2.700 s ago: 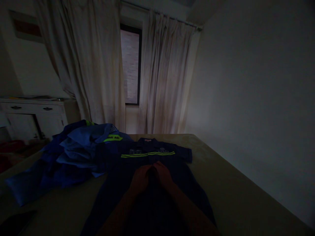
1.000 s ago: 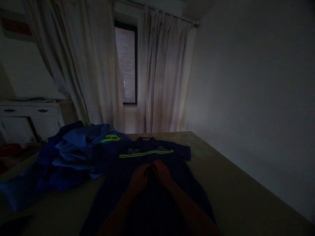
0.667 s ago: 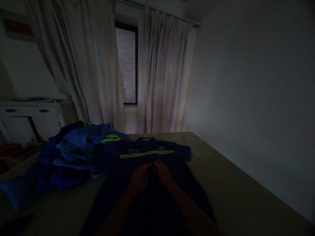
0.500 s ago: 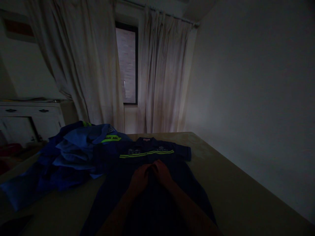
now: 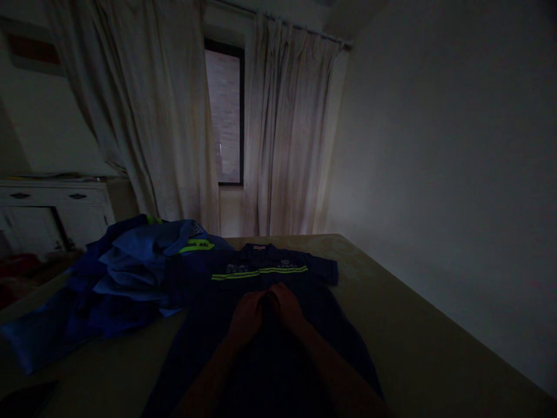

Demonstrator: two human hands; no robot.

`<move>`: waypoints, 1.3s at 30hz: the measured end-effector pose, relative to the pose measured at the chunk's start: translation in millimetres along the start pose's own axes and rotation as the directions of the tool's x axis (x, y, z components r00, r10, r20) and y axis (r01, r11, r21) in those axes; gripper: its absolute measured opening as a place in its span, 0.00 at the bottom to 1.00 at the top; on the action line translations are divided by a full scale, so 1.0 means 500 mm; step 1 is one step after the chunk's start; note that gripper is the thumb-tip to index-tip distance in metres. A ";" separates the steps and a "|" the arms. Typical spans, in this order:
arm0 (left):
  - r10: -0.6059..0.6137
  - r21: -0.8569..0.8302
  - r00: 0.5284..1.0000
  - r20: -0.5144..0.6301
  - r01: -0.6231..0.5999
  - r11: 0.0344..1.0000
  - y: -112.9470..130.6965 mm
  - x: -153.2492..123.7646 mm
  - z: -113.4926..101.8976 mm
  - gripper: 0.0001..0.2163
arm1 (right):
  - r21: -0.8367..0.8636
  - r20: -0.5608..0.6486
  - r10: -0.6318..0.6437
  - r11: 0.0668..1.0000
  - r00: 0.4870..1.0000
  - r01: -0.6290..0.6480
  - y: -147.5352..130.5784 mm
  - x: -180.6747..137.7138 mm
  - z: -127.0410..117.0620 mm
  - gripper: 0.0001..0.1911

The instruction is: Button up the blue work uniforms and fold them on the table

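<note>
A dark navy work shirt [image 5: 278, 273] with a collar, short sleeves and a yellow-green stripe across the chest lies spread out, front up, its collar at the far end. My left hand [image 5: 248, 313] and my right hand [image 5: 285, 303] meet over the middle of its front, just below the stripe. Both have their fingers bent in and close together at the shirt's front placket. They appear to pinch the shirt cloth there, though the dim light hides the fingertips and any button.
Left of the shirt lies a crumpled heap of blue clothes [image 5: 134, 261] with yellow-green strips. All rest on a pale table or bed surface [image 5: 418, 342]. A white cabinet [image 5: 52, 203] stands at far left, curtains [image 5: 287, 128] hang behind, and a wall [image 5: 444, 174] runs along the right.
</note>
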State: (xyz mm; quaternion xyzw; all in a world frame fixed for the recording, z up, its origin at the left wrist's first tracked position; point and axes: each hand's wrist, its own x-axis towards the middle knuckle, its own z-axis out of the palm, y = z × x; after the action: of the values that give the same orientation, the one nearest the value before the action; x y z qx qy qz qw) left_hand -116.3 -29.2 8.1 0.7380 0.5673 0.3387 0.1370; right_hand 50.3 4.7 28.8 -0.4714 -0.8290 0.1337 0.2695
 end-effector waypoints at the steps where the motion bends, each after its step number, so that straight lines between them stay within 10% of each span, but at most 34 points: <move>1: -0.004 -0.012 1.000 0.002 0.004 1.000 -0.001 0.001 0.001 0.23 | -0.013 0.002 -0.005 1.000 1.000 0.005 0.000 0.001 0.001 0.13; 39: -0.024 -0.185 1.000 0.016 0.026 0.982 -0.011 0.004 0.003 0.25 | 0.067 -0.053 0.012 0.998 0.999 -0.008 0.018 0.002 0.009 0.08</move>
State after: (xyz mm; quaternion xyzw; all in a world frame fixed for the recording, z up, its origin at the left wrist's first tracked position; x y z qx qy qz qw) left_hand -119.4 -25.4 4.5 0.7172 0.5416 0.3831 0.2133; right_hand 53.7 10.6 21.1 -0.4698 -0.8142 0.1498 0.3065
